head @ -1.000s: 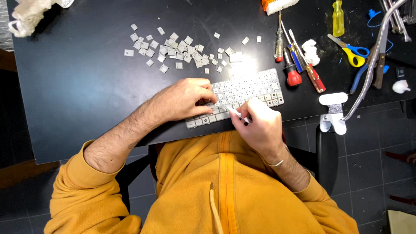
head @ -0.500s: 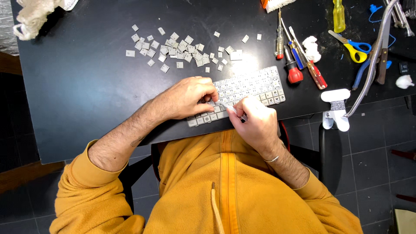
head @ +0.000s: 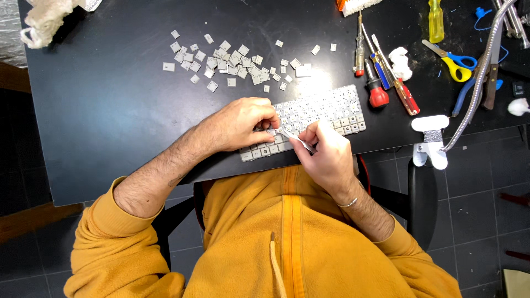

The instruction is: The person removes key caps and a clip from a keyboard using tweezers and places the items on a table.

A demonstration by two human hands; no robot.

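A small white keyboard [head: 326, 110] lies on the black table [head: 110, 110] near its front edge, with many keys removed. My left hand [head: 243, 124] rests on the keyboard's left end, fingertips pinched at a key. In my right hand [head: 326, 152] I hold a thin white flat tool [head: 292, 137], its tip at the keys beside my left fingers. Several loose grey keycaps [head: 232, 63] lie scattered on the table beyond the keyboard.
Screwdrivers [head: 381, 77], yellow-and-blue scissors [head: 452, 58] and a yellow bottle [head: 436, 19] lie at the right. A white clamp [head: 430, 140] with a metal gooseneck [head: 480, 77] grips the table's front edge. A white cloth [head: 47, 19] sits at the far left corner.
Both hands have shifted slightly left along the keyboard. The right hand's tool tip now sits nearer the left fingers.
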